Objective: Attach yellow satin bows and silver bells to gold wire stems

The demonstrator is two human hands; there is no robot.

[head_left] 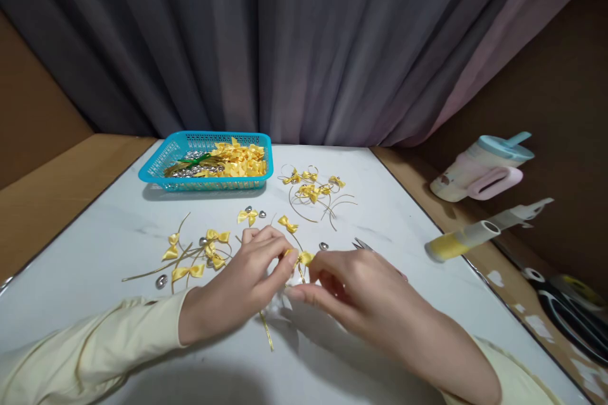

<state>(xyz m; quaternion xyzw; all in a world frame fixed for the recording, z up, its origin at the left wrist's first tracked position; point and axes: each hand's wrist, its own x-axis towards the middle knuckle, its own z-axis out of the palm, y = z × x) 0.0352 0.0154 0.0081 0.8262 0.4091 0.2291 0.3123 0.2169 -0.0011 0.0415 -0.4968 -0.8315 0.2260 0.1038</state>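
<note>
Ok, I see a small, shiny yellow bow [305,259] w/ gold cord [303,275] at its middle, b/w both hands over the white table [332,370]. L hand [251,269] pinches its edge; can't tell R hand's [368,285] grip, fingers curled close.

White marbled tabletop [95,259], blue basket [209,183], yellow bows [181,273], gold cords [267,333], silver beads [161,281], scissors [363,245]
</note>
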